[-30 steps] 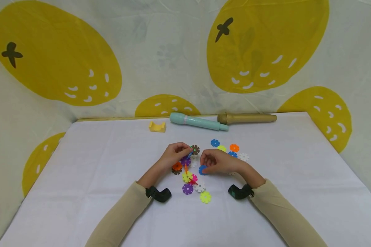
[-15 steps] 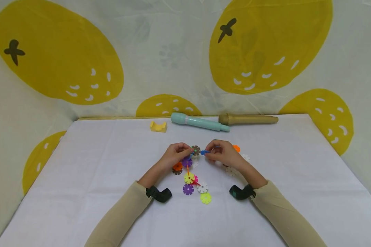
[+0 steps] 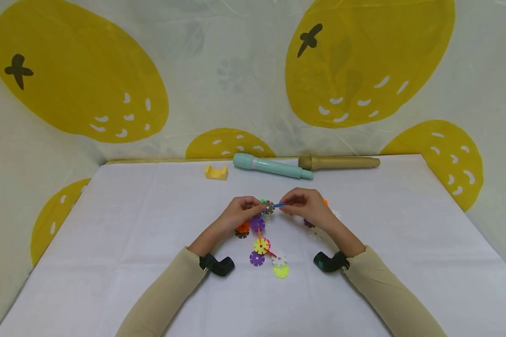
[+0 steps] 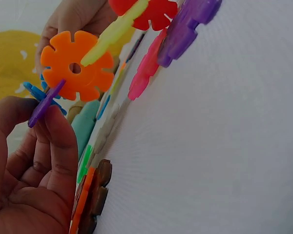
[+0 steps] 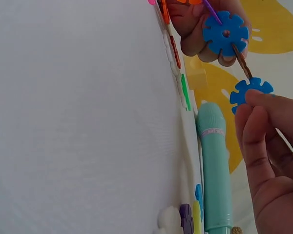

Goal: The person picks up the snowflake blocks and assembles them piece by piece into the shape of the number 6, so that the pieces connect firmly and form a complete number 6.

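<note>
My left hand (image 3: pixel 241 211) pinches a chain of slotted plastic discs at its far end, by a blue disc (image 5: pixel 226 33) and a brown disc (image 3: pixel 269 207). From there the chain runs toward me through a purple disc (image 3: pixel 258 223), an orange disc (image 4: pixel 71 73), a yellow disc (image 3: pixel 261 245) and a white disc (image 3: pixel 279 259). My right hand (image 3: pixel 305 204) pinches another blue disc (image 5: pixel 250 91) between thumb and fingers. That disc meets the brown disc's edge, nearly at a right angle to it; how deep the slots sit is hidden.
Loose discs lie around the hands: orange (image 3: pixel 242 227), purple (image 3: pixel 256 258), yellow-green (image 3: pixel 281 272) and white (image 3: pixel 316 233). Behind them are a mint-green microphone-shaped toy (image 3: pixel 271 167), a gold one (image 3: pixel 339 162) and a yellow notched block (image 3: pixel 216 172), near the patterned cloth backdrop.
My right hand has carried its blue disc up and away from me, turned it edge-on and brought it against the brown disc. The chain in my left hand has shifted slightly right.
</note>
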The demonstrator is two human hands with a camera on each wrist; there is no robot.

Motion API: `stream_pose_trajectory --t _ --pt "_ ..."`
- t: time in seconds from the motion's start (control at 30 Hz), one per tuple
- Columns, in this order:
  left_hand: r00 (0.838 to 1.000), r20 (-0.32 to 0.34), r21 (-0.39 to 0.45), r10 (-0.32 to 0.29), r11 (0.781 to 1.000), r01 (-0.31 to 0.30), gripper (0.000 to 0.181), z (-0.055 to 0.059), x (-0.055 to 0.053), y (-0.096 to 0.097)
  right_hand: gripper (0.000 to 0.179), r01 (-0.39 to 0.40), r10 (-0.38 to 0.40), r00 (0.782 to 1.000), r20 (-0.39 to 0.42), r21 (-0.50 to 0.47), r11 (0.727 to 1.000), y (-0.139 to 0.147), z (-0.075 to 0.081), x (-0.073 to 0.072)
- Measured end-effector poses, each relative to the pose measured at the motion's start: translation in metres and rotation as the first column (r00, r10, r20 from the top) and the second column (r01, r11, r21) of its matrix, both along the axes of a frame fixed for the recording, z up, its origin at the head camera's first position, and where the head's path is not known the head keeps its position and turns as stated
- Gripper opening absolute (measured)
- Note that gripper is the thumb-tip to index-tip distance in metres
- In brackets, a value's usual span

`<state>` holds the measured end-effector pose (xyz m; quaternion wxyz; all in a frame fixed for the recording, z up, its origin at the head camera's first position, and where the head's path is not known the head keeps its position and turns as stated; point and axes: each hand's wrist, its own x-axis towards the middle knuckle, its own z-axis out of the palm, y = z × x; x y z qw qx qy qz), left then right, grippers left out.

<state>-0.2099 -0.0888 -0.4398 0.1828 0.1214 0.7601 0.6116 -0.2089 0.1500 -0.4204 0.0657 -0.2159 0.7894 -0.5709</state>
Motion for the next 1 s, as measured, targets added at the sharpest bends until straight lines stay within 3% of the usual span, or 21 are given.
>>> stream_pose_trajectory --t 0.47,0.83,1.0 --pt "0.997 0.004 0.021 -0.074 0.997 0.074 0.021 -0.0016 0.0002 -0.0008 0.014 -0.023 0.023 0.999 0.023 -0.021 1.0 0.0027 0.0023 -0.0005" --pt "0.997 0.049 0.046 -0.052 0.998 0.05 0.023 -0.0015 0.0006 -0.0009 0.012 -0.046 0.045 0.999 -0.013 -0.049 0.998 0.0034 -0.002 -0.0026" --pt "0.997 0.046 0.037 -0.06 0.998 0.059 0.022 -0.0016 -0.0002 -0.0001 0.012 -0.091 0.089 0.996 -0.03 -0.055 0.994 0.0027 -0.0034 -0.0031"
